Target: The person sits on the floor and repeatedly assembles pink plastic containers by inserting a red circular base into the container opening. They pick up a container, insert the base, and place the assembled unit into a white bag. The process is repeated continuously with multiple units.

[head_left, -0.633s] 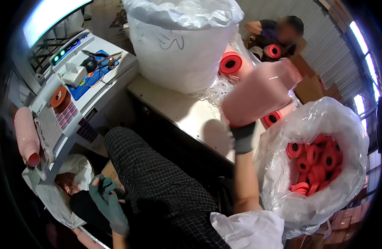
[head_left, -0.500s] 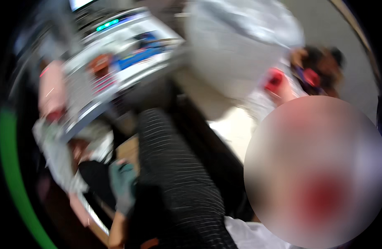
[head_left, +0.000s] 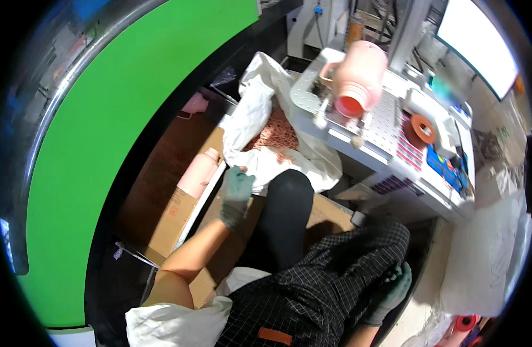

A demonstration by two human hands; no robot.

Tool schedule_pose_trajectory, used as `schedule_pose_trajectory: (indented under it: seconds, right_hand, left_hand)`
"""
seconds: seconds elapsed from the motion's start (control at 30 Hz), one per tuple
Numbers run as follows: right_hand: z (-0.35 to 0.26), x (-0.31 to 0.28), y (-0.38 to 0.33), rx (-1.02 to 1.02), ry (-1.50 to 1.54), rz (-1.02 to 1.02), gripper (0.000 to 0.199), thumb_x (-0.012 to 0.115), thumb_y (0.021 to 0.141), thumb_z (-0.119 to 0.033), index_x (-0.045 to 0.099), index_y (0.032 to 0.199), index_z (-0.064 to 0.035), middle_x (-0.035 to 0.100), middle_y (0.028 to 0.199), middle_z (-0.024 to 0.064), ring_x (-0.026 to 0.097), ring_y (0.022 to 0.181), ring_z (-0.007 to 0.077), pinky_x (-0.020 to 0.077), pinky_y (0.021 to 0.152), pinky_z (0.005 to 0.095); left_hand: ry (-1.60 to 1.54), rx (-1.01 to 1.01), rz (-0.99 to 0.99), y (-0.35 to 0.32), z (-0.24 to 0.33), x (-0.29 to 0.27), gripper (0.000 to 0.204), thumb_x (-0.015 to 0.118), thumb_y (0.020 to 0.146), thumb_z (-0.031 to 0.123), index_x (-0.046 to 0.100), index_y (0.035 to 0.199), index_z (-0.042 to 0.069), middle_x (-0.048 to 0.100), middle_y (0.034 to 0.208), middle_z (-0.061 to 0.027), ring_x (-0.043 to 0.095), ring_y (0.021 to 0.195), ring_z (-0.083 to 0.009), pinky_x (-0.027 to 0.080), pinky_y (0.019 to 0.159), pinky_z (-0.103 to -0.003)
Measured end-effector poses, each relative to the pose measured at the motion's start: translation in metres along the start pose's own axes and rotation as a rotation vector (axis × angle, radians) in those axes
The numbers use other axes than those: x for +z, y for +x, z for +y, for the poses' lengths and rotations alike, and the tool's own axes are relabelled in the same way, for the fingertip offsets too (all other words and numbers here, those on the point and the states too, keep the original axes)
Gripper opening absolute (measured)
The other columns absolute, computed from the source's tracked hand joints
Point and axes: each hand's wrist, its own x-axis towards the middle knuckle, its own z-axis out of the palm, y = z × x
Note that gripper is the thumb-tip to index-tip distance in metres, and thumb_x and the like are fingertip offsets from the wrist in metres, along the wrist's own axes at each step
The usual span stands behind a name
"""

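My left hand, in a grey-green glove, is beside the near left edge of a white sack. Its fingers are loosely bent with nothing visible in them; whether they touch the cloth I cannot tell. Small reddish-brown pieces lie inside the sack. Against the outer side of my right thigh rests my gloved right hand, its fingers slightly bent and apart, holding nothing that shows. A pink bottle lies in a cardboard box left of my left hand.
A pink jug with a handle lies on the perforated machine table, mouth toward me. An orange-brown tape roll and a blue tool are right of it. A large green curved panel borders the left. At right stands a white bag.
My view has swung left, bringing the green panel, the sack and both hands into clearer sight. The picture was blurred before, and my right hand could not be made out.
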Motion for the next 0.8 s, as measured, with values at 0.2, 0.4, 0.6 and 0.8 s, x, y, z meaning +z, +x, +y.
schedule_pose_trajectory:
  seconds: [0.2, 0.4, 0.6, 0.8]
  right_hand:
    - [0.0, 0.092, -0.003, -0.242, -0.496, -0.364, 0.031, 0.053, 0.11, -0.011, 0.061, 0.134, 0.0061, 0.063, 0.128, 0.0102, 0.061, 0.103, 0.0147, 0.0516, 0.091, 0.0276]
    - [0.018, 0.094, -0.005, -0.392, -0.882, -0.434, 0.031, 0.054, 0.108, -0.014, 0.064, 0.128, 0.0067, 0.067, 0.12, 0.0116, 0.063, 0.108, 0.0184, 0.0492, 0.098, 0.0303]
    - [0.022, 0.112, -0.006, -0.394, -0.99, -0.403, 0.024, 0.057, 0.101, -0.006, 0.067, 0.118, 0.0075, 0.066, 0.105, 0.018, 0.064, 0.096, 0.0286, 0.0515, 0.09, 0.0378]
    - [0.02, 0.127, -0.007, -0.386, -1.226, -0.44, 0.021, 0.062, 0.098, -0.011, 0.069, 0.113, 0.0013, 0.067, 0.104, 0.0169, 0.065, 0.097, 0.0314, 0.0516, 0.088, 0.0391]
  left_hand:
    - [0.212, -0.924, 0.425, -0.038, -0.214, -0.037, 0.071, 0.083, 0.083, 0.036, 0.052, 0.132, -0.005, 0.063, 0.117, -0.0173, 0.062, 0.101, -0.0293, 0.052, 0.087, -0.039]
    - [-0.5, -1.39, 0.484, -0.049, -0.304, -0.067, 0.057, 0.073, 0.092, 0.033, 0.056, 0.133, -0.004, 0.065, 0.12, -0.0139, 0.063, 0.107, -0.0287, 0.051, 0.095, -0.038]
    - [0.418, -0.424, 0.113, 0.041, -0.3, -0.097, 0.036, 0.064, 0.103, 0.021, 0.061, 0.128, -0.004, 0.068, 0.115, -0.0101, 0.065, 0.106, -0.0268, 0.051, 0.097, -0.037]
    - [0.349, -0.688, 0.167, 0.134, -0.388, -0.116, 0.028, 0.064, 0.103, 0.023, 0.065, 0.116, -0.002, 0.07, 0.11, -0.011, 0.064, 0.098, -0.0261, 0.051, 0.089, -0.038]
